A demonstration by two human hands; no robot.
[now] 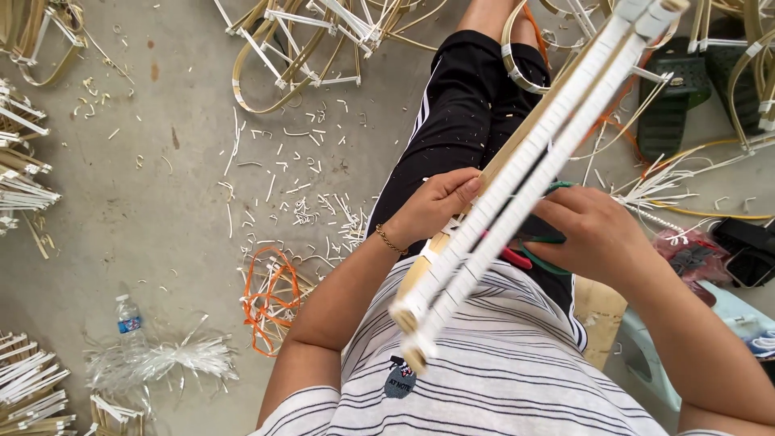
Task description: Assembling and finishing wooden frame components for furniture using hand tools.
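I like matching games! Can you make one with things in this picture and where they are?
Things:
1. water bottle
2. orange strip tangle
3. left hand
4. green sandal

Places:
A. top right, on the floor
B. gripping the bamboo frame
C. bottom left, on the floor
D. on the floor beside the left forearm

Pairs: 1-C, 2-D, 3-B, 4-A

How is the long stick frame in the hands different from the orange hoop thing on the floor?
The long frame is straight, pale tan with white wrapping, and lifted up, with the left hand and right hand on it. The orange hoop bundle is round, tangled-looking and bright orange, lying untouched on the concrete floor. The frame reaches much farther across the picture. Both look made of thin strips.
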